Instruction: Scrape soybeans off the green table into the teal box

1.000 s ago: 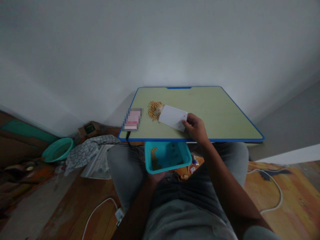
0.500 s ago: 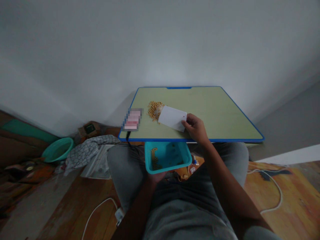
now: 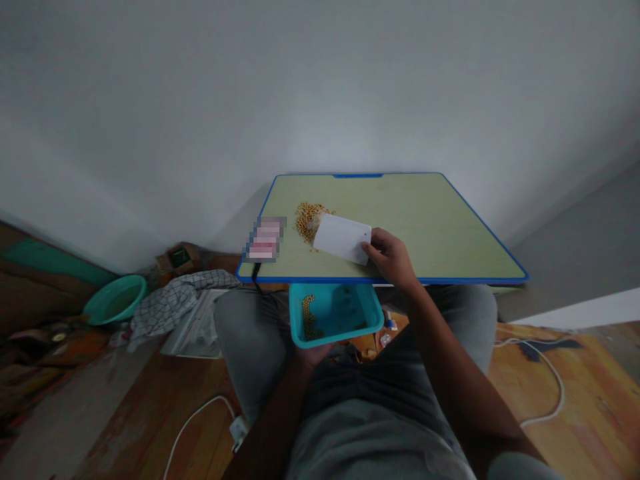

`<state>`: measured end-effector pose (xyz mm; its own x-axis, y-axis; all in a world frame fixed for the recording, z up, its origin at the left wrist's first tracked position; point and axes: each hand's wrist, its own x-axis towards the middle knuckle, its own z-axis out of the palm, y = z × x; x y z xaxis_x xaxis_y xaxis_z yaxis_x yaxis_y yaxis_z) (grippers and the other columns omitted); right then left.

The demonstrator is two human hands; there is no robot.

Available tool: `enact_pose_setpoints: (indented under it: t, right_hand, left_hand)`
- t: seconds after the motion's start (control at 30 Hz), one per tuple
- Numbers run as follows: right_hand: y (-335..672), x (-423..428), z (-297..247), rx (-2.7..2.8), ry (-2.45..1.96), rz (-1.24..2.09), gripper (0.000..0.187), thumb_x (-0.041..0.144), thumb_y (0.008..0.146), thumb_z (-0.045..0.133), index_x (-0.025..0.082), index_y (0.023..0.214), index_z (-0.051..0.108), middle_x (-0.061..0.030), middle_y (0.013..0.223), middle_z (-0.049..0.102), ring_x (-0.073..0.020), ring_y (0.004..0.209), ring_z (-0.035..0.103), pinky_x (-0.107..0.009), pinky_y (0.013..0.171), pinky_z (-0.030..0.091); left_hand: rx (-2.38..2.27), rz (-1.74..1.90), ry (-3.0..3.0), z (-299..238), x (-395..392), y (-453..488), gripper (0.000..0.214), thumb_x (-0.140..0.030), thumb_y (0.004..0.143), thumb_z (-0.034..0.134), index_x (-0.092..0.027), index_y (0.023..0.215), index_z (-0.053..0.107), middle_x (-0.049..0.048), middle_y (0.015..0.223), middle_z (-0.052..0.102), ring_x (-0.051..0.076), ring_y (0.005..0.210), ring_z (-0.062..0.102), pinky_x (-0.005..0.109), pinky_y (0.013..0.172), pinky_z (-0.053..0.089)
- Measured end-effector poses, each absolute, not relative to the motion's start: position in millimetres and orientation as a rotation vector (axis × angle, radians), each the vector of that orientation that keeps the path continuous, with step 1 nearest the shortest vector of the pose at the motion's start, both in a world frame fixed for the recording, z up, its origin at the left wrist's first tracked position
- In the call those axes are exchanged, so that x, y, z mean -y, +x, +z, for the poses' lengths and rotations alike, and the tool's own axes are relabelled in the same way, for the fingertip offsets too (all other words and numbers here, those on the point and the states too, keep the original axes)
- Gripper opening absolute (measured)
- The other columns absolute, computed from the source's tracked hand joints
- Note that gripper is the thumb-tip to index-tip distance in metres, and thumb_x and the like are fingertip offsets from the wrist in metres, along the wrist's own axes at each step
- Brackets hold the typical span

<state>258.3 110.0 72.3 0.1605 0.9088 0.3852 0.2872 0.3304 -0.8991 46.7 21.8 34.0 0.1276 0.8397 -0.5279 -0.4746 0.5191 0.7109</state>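
Pinched at its right end between my right thumb and fingers is a flat white card [image 3: 343, 238]. My right hand [image 3: 393, 255] is low over the table, and the card's left edge meets a pile of tan soybeans [image 3: 305, 221]. Something pale shows among the beans by that edge; what it is I cannot make out. Below the table's front edge, my left hand [image 3: 315, 353] supports a turquoise plastic basin [image 3: 377, 313] from underneath, its fingers mostly hidden. More beans lie along the basin's left side.
The small table [image 3: 450, 233] has a blue rim and stands against a white wall [image 3: 320, 87]. A pixelated phone-like object [image 3: 265, 240] lies at its left edge. On the floor are a green basin [image 3: 117, 300], a checked cloth [image 3: 173, 300] and a white cable [image 3: 559, 383].
My right hand and the white card have shifted slightly left, against the beans. A few beans near the card have moved. The left hand and basin stay put.
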Motion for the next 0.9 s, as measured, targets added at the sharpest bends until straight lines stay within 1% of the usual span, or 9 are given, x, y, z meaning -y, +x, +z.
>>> enact_pose_setpoints:
  t: [0.1, 0.2, 0.3, 0.4, 0.5, 0.6, 0.73, 0.8, 0.9]
  right_hand:
    - [257.8, -110.3, 71.3, 1.378, -1.186, 0.684, 0.021, 0.043, 0.088, 0.070, 0.023, 0.094, 0.069, -0.0043, 0.091, 0.072, -0.0227, 0.087, 0.070, -0.032, 0.073, 0.054]
    - [257.3, -110.2, 70.3, 1.392, -1.162, 0.699, 0.021, 0.043, 0.089, 0.071, 0.022, 0.095, 0.069, -0.0043, 0.092, 0.073, -0.0220, 0.087, 0.070, -0.032, 0.074, 0.055]
    - [257.4, -109.8, 69.9, 1.406, -1.148, 0.703, 0.021, 0.042, 0.089, 0.072, 0.022, 0.094, 0.070, -0.0036, 0.089, 0.073, -0.0211, 0.085, 0.069, -0.031, 0.072, 0.055]
    - [257.9, -109.7, 70.1, 1.422, -1.149, 0.697, 0.020, 0.041, 0.090, 0.072, 0.021, 0.094, 0.070, -0.0036, 0.088, 0.074, -0.0211, 0.084, 0.070, -0.031, 0.071, 0.054]
    - [258.3, -109.7, 70.4, 1.443, -1.152, 0.689, 0.019, 0.040, 0.090, 0.071, 0.021, 0.095, 0.071, -0.0040, 0.090, 0.074, -0.0214, 0.084, 0.070, -0.032, 0.073, 0.055]
    - [258.5, -109.6, 70.5, 1.454, -1.151, 0.695, 0.019, 0.038, 0.091, 0.070, 0.021, 0.097, 0.072, -0.0046, 0.091, 0.075, -0.0224, 0.086, 0.071, -0.032, 0.074, 0.055]
    - [258.9, -109.1, 70.8, 1.485, -1.164, 0.680, 0.018, 0.037, 0.091, 0.071, 0.021, 0.097, 0.072, -0.0047, 0.090, 0.074, -0.0214, 0.083, 0.069, -0.032, 0.073, 0.053]
    - [259.1, -108.7, 71.3, 1.506, -1.171, 0.652, 0.017, 0.037, 0.092, 0.071, 0.021, 0.096, 0.073, -0.0045, 0.089, 0.073, -0.0204, 0.080, 0.067, -0.031, 0.072, 0.052]
    - [259.4, -108.1, 72.1, 1.534, -1.162, 0.633, 0.017, 0.037, 0.093, 0.071, 0.021, 0.097, 0.074, -0.0048, 0.091, 0.074, -0.0202, 0.082, 0.066, -0.030, 0.072, 0.052]
  left_hand:
    - [-1.039, 0.979, 0.376, 30.1, -23.6, 45.5, 0.080, -0.067, 0.105, 0.026, -0.013, 0.153, 0.060, 0.0168, 0.144, 0.077, 0.049, 0.149, 0.058, 0.065, 0.121, 0.047]
    - [-0.974, 0.951, 0.378, 19.8, -26.7, 40.2, 0.083, -0.068, 0.104, 0.026, -0.013, 0.159, 0.055, 0.0142, 0.147, 0.075, 0.047, 0.153, 0.054, 0.060, 0.123, 0.046]
    - [-0.894, 0.930, 0.388, 4.2, -29.7, 32.8, 0.087, -0.067, 0.103, 0.022, -0.012, 0.165, 0.047, 0.0135, 0.154, 0.071, 0.049, 0.158, 0.045, 0.066, 0.126, 0.040]
    - [-0.806, 0.923, 0.385, -13.2, -32.0, 26.6, 0.085, -0.064, 0.102, 0.023, -0.014, 0.167, 0.046, 0.0112, 0.155, 0.070, 0.052, 0.161, 0.039, 0.070, 0.128, 0.034]
    - [-0.715, 0.940, 0.413, -29.0, -33.4, 22.4, 0.083, -0.065, 0.102, 0.024, -0.017, 0.165, 0.052, 0.0078, 0.153, 0.072, 0.053, 0.162, 0.037, 0.070, 0.129, 0.032]
    - [-0.652, 0.936, 0.393, -40.1, -34.4, 19.8, 0.082, -0.072, 0.102, 0.027, -0.023, 0.157, 0.063, 0.0044, 0.150, 0.075, 0.052, 0.163, 0.036, 0.071, 0.131, 0.030]
    - [-0.588, 0.943, 0.378, -45.3, -37.3, 18.1, 0.081, -0.078, 0.100, 0.032, -0.024, 0.144, 0.075, 0.0045, 0.152, 0.073, 0.050, 0.166, 0.031, 0.071, 0.132, 0.027]
    - [-0.566, 0.937, 0.364, -43.6, -39.1, 17.3, 0.079, -0.079, 0.100, 0.034, -0.025, 0.135, 0.081, 0.0047, 0.150, 0.075, 0.051, 0.167, 0.027, 0.075, 0.131, 0.026]
    - [-0.545, 0.929, 0.339, -37.1, -40.8, 14.6, 0.075, -0.079, 0.100, 0.036, -0.028, 0.124, 0.085, 0.0036, 0.145, 0.078, 0.052, 0.166, 0.028, 0.079, 0.129, 0.026]
